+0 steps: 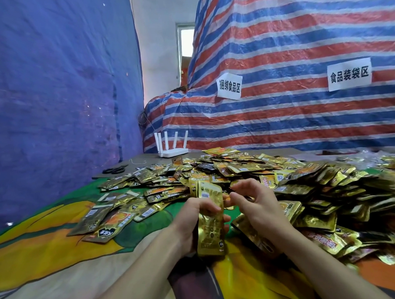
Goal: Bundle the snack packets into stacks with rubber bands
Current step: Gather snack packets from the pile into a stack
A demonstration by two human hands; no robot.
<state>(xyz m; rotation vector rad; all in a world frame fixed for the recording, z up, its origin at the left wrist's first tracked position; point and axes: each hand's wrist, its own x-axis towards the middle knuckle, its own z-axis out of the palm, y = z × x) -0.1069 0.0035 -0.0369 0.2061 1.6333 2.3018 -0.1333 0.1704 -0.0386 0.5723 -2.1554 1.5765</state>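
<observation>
Left hand is gripping a small upright stack of packets above the worktop | right hand is curling beside its top; whether it is pinching anything I cannot tell | progress: seemingly early, no banded bundles showing, big loose pile is waiting.

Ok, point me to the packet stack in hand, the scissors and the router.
packet stack (211, 238): head view, lower gold face.
scissors (114, 169): head view, dark handle end.
router (173, 153): head view, white base.
</observation>
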